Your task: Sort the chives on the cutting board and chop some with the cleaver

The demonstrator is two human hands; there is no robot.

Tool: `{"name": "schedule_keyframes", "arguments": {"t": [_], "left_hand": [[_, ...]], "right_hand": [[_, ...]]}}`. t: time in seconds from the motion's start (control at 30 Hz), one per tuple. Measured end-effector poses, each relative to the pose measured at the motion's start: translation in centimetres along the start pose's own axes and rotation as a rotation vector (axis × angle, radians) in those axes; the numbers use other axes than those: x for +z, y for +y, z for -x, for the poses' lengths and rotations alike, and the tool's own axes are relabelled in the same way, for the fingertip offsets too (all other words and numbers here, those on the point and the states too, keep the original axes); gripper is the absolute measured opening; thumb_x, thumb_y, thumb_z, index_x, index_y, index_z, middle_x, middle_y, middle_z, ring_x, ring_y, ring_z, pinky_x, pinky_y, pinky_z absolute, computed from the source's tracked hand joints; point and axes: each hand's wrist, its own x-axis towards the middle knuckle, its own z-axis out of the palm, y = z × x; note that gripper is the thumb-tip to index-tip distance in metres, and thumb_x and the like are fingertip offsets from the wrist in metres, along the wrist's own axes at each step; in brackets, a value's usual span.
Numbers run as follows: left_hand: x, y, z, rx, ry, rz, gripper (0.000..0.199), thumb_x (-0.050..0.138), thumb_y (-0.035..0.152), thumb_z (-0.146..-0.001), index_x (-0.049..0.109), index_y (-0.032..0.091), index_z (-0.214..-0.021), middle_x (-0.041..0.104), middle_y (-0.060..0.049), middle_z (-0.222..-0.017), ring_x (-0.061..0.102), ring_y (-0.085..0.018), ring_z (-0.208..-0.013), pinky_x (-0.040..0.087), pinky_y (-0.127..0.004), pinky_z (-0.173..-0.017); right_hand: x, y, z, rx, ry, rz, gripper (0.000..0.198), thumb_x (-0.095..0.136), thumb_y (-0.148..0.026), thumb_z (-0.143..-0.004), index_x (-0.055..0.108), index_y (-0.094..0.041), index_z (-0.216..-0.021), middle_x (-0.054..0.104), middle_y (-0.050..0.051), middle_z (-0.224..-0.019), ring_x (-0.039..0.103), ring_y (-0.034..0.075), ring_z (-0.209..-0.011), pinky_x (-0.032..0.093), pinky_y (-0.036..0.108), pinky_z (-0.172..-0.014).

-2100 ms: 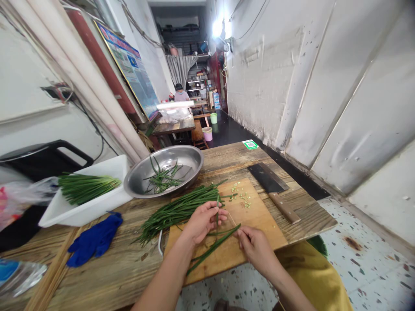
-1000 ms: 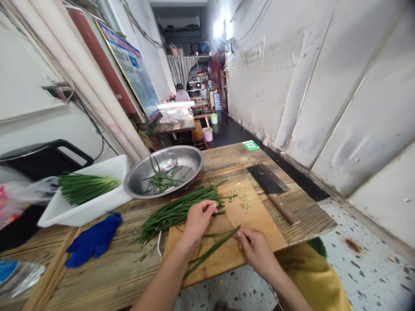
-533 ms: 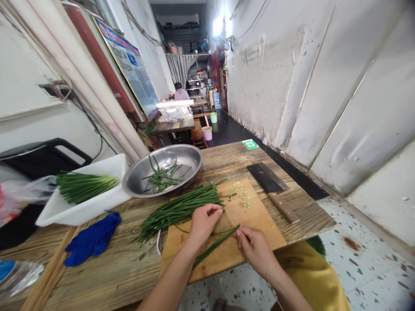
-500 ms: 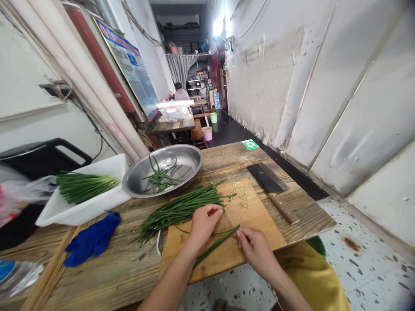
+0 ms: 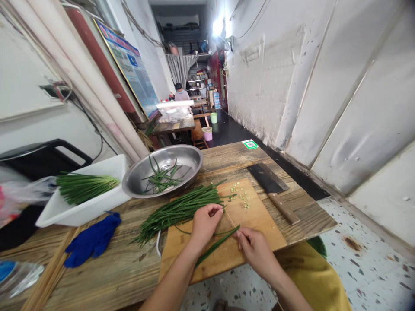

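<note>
My left hand (image 5: 205,222) is closed in a pinch over the wooden cutting board (image 5: 259,216), beside a pile of garlic chives (image 5: 178,207). What its fingertips hold is too small to make out. A thin bamboo skewer (image 5: 230,217) slants from those fingertips to my right hand (image 5: 254,246), whose thumb and fingers are closed on it. At the right fingertips a long green chive (image 5: 215,246) trails down left across the board. Small cut pieces of chive stem (image 5: 244,199) lie scattered near the board's far edge.
A cleaver (image 5: 274,190) lies right of the board. Behind the pile stands a metal bowl (image 5: 194,166) with loose chives. Leftward are a white tub (image 5: 84,211) of chives, a blue glove (image 5: 92,239) and several long sticks (image 5: 48,270). A person (image 5: 181,93) sits far back.
Both hands stay almost where they were. The trailing chive has shifted very slightly on the board.
</note>
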Motion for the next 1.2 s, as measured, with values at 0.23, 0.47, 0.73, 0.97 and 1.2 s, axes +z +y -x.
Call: {"name": "schedule_keyframes", "arguments": {"t": [0.23,0.47,0.73,0.97,1.2], "left_hand": [[0.0,0.0,0.0,0.010,0.005,-0.017,0.018,0.057,0.025,-0.070,0.069,0.013,-0.077,0.070,-0.004,-0.074,0.061,-0.016,-0.067,0.046,-0.025,-0.064],[0.0,-0.4,0.0,0.043,0.008,-0.036,0.018,0.056,0.024,-0.072,0.069,0.014,-0.079,0.070,-0.004,-0.077,0.062,-0.016,-0.070,0.047,-0.026,-0.067],[0.0,-0.9,-0.2,0.114,0.013,-0.109,0.017,0.055,0.021,-0.074,0.070,0.017,-0.081,0.071,-0.004,-0.082,0.063,-0.016,-0.074,0.048,-0.027,-0.073],[-0.1,-0.9,0.1,0.216,0.016,-0.172,0.016,0.055,0.019,-0.076,0.070,0.019,-0.082,0.071,-0.003,-0.085,0.064,-0.016,-0.079,0.047,-0.029,-0.076],[-0.2,-1.1,0.4,0.304,0.003,-0.176,0.017,0.055,0.018,-0.078,0.071,0.020,-0.083,0.071,-0.003,-0.086,0.064,-0.016,-0.081,0.048,-0.029,-0.078]], "right_hand": [[0.0,0.0,0.0,0.004,0.007,0.017,0.029,0.035,-0.022,-0.088,0.051,-0.018,-0.063,0.049,-0.002,-0.054,0.048,0.012,-0.053,0.033,0.021,-0.053],[-0.1,-0.1,0.0,-0.003,0.008,0.026,0.029,0.035,-0.021,-0.088,0.049,-0.018,-0.062,0.049,-0.002,-0.053,0.049,0.012,-0.053,0.033,0.021,-0.053],[0.0,0.2,0.0,-0.007,0.006,0.035,0.029,0.035,-0.020,-0.087,0.047,-0.018,-0.061,0.049,-0.002,-0.053,0.048,0.012,-0.053,0.032,0.020,-0.052],[0.0,0.2,0.0,-0.009,0.009,0.038,0.030,0.035,-0.020,-0.087,0.045,-0.019,-0.059,0.048,-0.002,-0.053,0.048,0.012,-0.053,0.032,0.021,-0.053],[0.1,0.4,-0.1,-0.006,0.002,0.028,0.028,0.035,-0.020,-0.088,0.048,-0.019,-0.062,0.049,-0.003,-0.053,0.048,0.012,-0.052,0.032,0.020,-0.051]]}}
